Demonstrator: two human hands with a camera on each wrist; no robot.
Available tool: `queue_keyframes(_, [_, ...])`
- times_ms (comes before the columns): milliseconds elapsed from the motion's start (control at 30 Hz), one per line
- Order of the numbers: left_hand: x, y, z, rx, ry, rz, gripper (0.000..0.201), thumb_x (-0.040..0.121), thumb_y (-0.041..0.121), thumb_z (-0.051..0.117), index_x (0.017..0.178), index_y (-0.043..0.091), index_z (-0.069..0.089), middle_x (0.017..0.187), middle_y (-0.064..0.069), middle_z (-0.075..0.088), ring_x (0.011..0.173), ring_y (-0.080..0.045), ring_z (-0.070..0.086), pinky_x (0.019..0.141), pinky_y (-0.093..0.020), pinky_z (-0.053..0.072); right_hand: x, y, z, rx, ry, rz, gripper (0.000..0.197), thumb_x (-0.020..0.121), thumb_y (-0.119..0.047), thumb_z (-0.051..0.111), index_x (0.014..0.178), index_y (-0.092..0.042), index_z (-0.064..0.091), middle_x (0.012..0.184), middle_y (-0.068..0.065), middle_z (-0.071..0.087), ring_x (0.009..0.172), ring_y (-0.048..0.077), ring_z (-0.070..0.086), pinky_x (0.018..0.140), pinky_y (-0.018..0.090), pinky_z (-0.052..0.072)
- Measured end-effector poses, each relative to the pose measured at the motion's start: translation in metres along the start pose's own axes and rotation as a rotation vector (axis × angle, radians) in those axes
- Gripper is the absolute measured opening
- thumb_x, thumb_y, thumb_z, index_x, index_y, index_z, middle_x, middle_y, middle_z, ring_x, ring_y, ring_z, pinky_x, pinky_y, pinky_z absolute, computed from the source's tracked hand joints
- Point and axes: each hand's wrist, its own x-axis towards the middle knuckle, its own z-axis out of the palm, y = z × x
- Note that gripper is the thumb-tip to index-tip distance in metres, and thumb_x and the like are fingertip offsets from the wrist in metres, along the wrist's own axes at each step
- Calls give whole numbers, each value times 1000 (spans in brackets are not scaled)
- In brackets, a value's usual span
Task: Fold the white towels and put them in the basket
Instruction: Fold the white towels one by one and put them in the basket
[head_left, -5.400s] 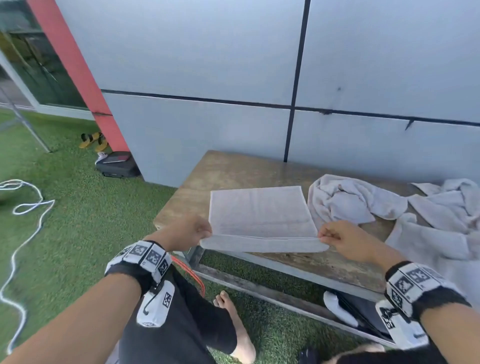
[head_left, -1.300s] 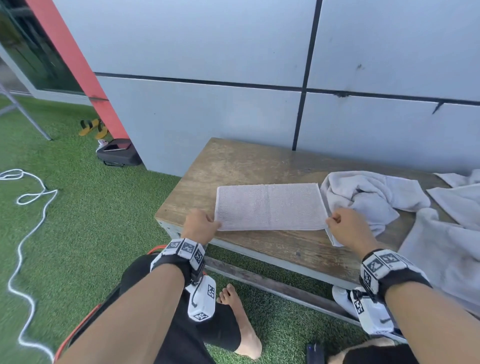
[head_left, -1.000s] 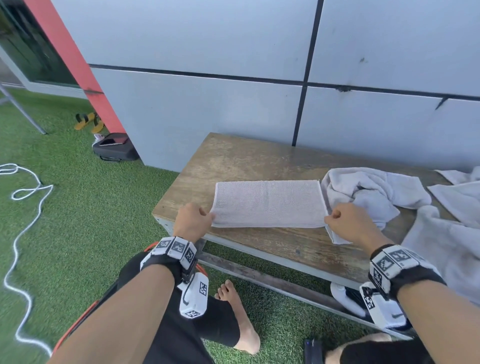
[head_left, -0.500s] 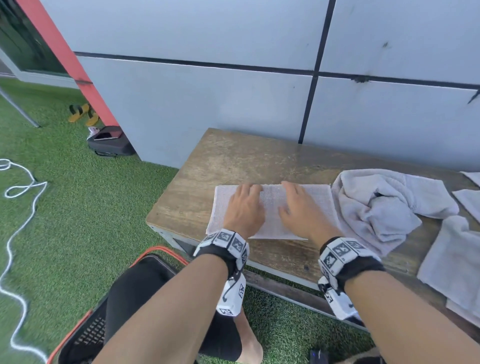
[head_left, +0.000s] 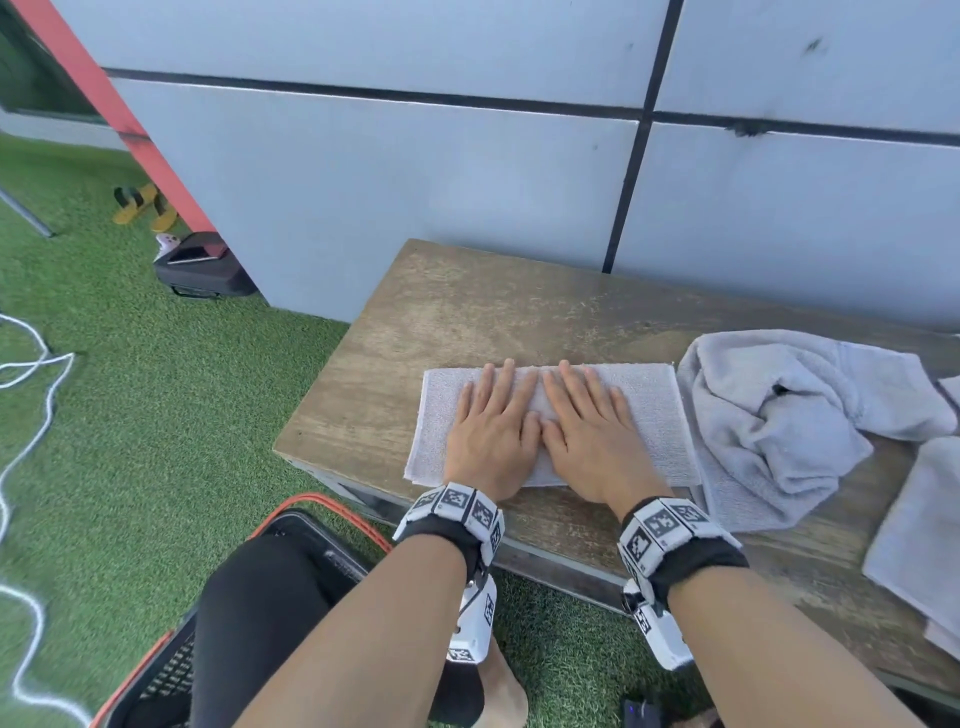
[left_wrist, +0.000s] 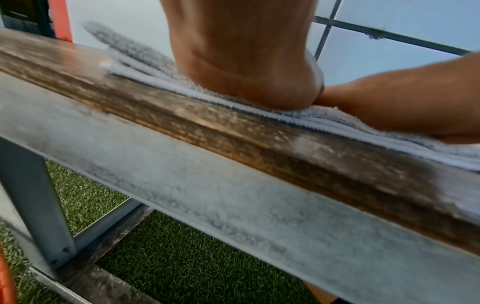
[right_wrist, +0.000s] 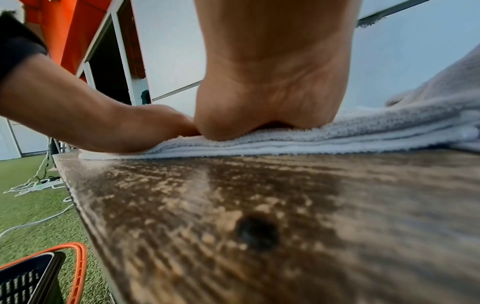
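Note:
A folded white towel (head_left: 654, 415) lies flat on the wooden bench (head_left: 467, 312), near its left front corner. My left hand (head_left: 493, 421) and right hand (head_left: 587, 421) press on it side by side, palms down, fingers straight. In the wrist views the heels of my left hand (left_wrist: 246, 67) and right hand (right_wrist: 272, 92) rest on the layered towel (left_wrist: 389, 139) (right_wrist: 363, 131). A black basket with an orange rim (head_left: 322, 519) (right_wrist: 39, 273) stands on the grass below the bench's left end, partly hidden by my leg.
A crumpled white towel (head_left: 779, 415) lies just right of the folded one, and another flat towel (head_left: 924, 545) lies at the right edge. A grey wall stands behind the bench. A white rope (head_left: 31, 415), a black bag (head_left: 202, 265) and sandals lie on the grass.
Both hands let go of the towel's front corners, moved to its middle and now press flat on it. In the last half second they spread flatter.

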Motion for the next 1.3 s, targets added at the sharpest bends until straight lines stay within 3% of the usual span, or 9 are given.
queue_keyframes(167, [-2, -12, 0, 11, 12, -38, 60, 103, 53, 18, 159, 34, 7, 168, 5, -1, 154, -17, -7, 125, -41, -3, -4, 4, 0, 9, 35, 45, 62, 101, -58, 10, 157, -35, -4, 165, -6, -16, 151, 15, -18, 123, 41, -7])
queue_keyframes(433, [-6, -25, -4, -1, 25, -34, 61, 104, 54, 20, 159, 33, 7, 168, 6, -1, 154, -14, -8, 125, -40, -1, -13, 19, -3, -36, 75, 183, 85, 89, -80, 10, 158, -33, -4, 165, 0, -17, 151, 19, -18, 124, 42, -5])
queue_keyframes(967, [-14, -46, -21, 30, -76, -136, 66, 101, 61, 10, 158, 33, -6, 167, 10, -11, 152, -11, -14, 125, -43, -6, -15, 34, -11, -38, 9, 222, 90, 87, -81, 9, 158, -28, -9, 164, 2, -21, 151, 18, -19, 123, 41, -6])
queue_keyframes(1033, [-16, -40, -21, 39, -93, -186, 67, 101, 60, 10, 158, 31, -8, 167, 7, -11, 153, -14, -14, 124, -45, -6, -14, 31, -14, -27, 5, 231, 87, 89, -80, 16, 158, -29, -1, 166, 6, -12, 152, 22, -13, 123, 42, -1])
queue_keyframes(1067, [-19, -37, -21, 42, -101, -217, 68, 101, 60, 10, 158, 30, -9, 167, 6, -12, 153, -16, -15, 124, -46, -7, -17, 27, -17, -56, 63, 226, 83, 90, -77, 23, 156, -28, 10, 164, 12, 4, 152, 27, 0, 121, 43, 9])
queue_keyframes(1100, [-21, -33, -21, 44, -109, -250, 68, 101, 60, 9, 158, 29, -10, 167, 4, -13, 153, -17, -16, 124, -46, -7, -20, 23, -21, -107, 145, 211, 76, 92, -72, 31, 150, -24, 27, 153, 18, 25, 144, 32, 20, 116, 43, 24])
queue_keyframes(1167, [-29, -28, -22, 43, -120, -303, 69, 100, 60, 9, 158, 28, -10, 167, 1, -13, 153, -19, -16, 123, -47, -8, -28, 11, -26, -139, 256, 137, 50, 94, -54, 44, 124, -15, 49, 112, 11, 54, 103, 26, 50, 86, 37, 47])
queue_keyframes(1233, [-38, -22, -24, 50, -126, -331, 69, 101, 60, 10, 159, 26, -7, 167, -2, -9, 153, -22, -12, 123, -48, -7, -38, -2, -25, 4, 205, 58, 27, 96, -37, 45, 109, -15, 52, 83, 0, 59, 71, 16, 54, 63, 35, 50])
queue_keyframes(1300, [-50, -16, -26, 98, -112, -333, 70, 101, 59, 11, 160, 22, -2, 167, -8, 2, 154, -26, -1, 124, -49, -2, -47, -10, -21, 73, 153, 29, 22, 97, -33, 43, 108, -16, 51, 77, -2, 58, 66, 15, 55, 60, 37, 53])
